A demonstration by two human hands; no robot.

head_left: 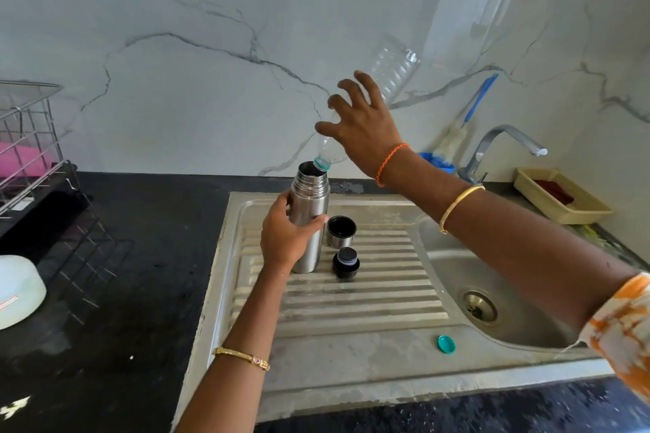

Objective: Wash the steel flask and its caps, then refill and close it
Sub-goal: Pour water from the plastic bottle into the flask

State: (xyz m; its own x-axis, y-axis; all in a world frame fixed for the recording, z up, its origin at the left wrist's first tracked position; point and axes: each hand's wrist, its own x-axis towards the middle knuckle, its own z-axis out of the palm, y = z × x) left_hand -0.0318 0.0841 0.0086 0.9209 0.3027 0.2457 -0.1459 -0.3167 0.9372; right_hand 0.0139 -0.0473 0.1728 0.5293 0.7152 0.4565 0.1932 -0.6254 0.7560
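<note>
The steel flask (309,197) stands upright and uncapped on the ribbed drainboard (351,299). My left hand (286,239) grips its body. My right hand (362,123) holds a clear plastic bottle (394,70) tipped steeply, its mouth at the flask's opening. The steel cup cap (340,231) sits mouth-up just right of the flask. In front of that cup stands the black stopper cap (346,262). A small teal bottle cap (446,343) lies on the sink's front ledge.
The sink basin (457,267) with its drain lies to the right, a tap (499,144) behind it. A blue-handled brush (471,112) leans on the wall. A beige tray (562,200) sits far right. A wire rack (31,137) and white bowl (17,288) stand on the left counter.
</note>
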